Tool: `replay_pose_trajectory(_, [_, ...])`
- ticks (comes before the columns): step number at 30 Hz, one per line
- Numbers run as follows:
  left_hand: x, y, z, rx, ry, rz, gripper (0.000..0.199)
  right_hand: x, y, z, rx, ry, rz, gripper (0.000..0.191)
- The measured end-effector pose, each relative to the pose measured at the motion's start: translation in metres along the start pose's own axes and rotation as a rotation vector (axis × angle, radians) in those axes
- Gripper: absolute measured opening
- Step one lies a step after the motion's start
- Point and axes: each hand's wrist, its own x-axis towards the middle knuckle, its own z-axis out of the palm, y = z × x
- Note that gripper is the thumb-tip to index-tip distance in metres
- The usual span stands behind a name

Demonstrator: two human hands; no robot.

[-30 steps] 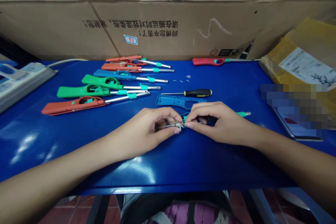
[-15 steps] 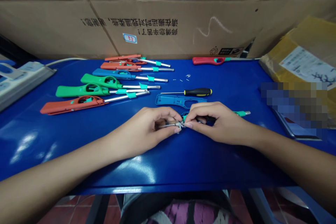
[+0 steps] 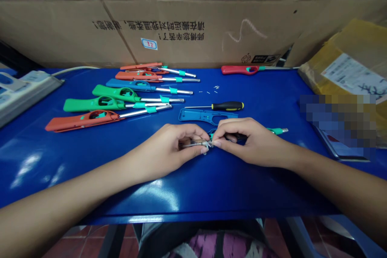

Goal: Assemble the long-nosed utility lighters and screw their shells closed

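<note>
Tank [image 3: 196,143], clear with metal end, one: held low over the table [image 3: 151,199], between the hands. Left hand [image 3: 169,145]: thumb and forefinger clamped on the tank. Right hand [image 3: 252,141]: thumb and forefinger pressed together at its metal end; whether a small part sits between them cannot be told. State of work, as judged: one lighter open, its blue shell [image 3: 193,115] off and lying just beyond the hands, its taped barrel [image 3: 276,131] showing past the right hand, tank outside the handle; tank and shell both unfitted. Lighters in the left group, six: front orange [image 3: 83,121], two green, one blue, two rear orange, all with green tape; how complete each is inside cannot be told. Red lighter [image 3: 236,70], one: apart, near the carton [image 3: 175,12]. Screwdriver [image 3: 228,106], one: lying beside the shell, unheld. Pins [image 3: 216,87], several, loose. Phone [image 3: 335,147], one, at right. Changes against the earlier frames: view shifted slightly; grip, tank, shell and screwdriver practically as before; no part seen added or removed.
</note>
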Motion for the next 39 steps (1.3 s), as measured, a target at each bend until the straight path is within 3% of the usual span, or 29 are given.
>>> replay_pose_trajectory(39, [0.0017, 0.0006, 0.0039, -0.105, 0.019, -0.043, 0.026, 0.0018, 0.0010, 0.0005, 0.005, -0.017, 0.014, 0.011])
